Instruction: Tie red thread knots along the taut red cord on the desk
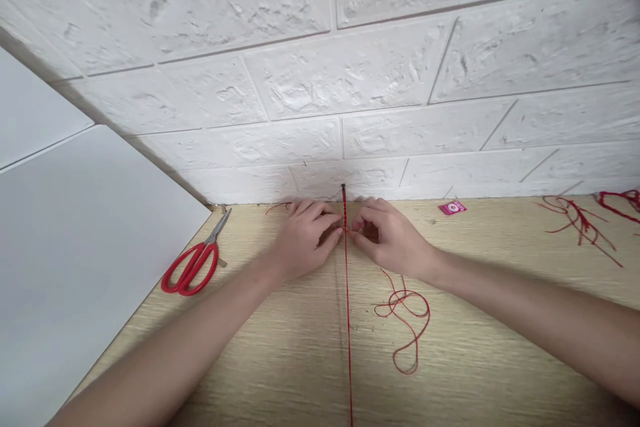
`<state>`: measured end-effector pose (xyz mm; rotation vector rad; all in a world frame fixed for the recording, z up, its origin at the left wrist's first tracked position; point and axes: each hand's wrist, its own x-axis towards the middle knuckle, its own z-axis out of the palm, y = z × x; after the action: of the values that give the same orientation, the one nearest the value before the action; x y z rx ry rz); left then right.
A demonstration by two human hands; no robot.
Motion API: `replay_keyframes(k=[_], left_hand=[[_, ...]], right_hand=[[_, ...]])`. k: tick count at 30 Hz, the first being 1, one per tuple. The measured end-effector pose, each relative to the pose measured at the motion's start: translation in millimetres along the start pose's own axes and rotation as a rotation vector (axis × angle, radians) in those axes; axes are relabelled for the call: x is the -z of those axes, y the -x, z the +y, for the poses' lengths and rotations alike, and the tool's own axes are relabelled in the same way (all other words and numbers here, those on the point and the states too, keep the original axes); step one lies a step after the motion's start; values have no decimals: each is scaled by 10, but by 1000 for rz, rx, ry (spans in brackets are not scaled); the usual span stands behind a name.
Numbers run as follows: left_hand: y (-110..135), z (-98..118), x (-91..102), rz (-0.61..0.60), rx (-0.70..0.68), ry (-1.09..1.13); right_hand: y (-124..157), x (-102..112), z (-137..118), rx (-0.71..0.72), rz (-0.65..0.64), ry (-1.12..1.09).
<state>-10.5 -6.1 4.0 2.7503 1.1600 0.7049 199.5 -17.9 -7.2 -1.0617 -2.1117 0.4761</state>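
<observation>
A taut red cord (348,320) runs from a small dark hook (343,185) low on the wall down past the bottom of the view. Its upper stretch is a knotted braid (345,210). Just below the braid a small loop of thin red thread crosses the cord. On its left side, my left hand (309,237) pinches that thread between thumb and finger. From the right, my right hand (385,232) pinches the thread too, fingers curled. Loose red thread (417,313) lies in loops on the table below my right hand.
Red-handled scissors (193,270) lie at the left, blades toward the wall. A small pink packet (453,207) and bundles of red cord (580,220) rest along the wall at right. White panels (100,247) stand at the left edge of the wooden table (280,347).
</observation>
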Motion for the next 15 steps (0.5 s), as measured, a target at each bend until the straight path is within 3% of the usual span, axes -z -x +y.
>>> replay_keyframes(k=[15], left_hand=[[-4, -15, 24, -59, -15, 35]], right_hand=[[-21, -11, 5, 26, -35, -8]])
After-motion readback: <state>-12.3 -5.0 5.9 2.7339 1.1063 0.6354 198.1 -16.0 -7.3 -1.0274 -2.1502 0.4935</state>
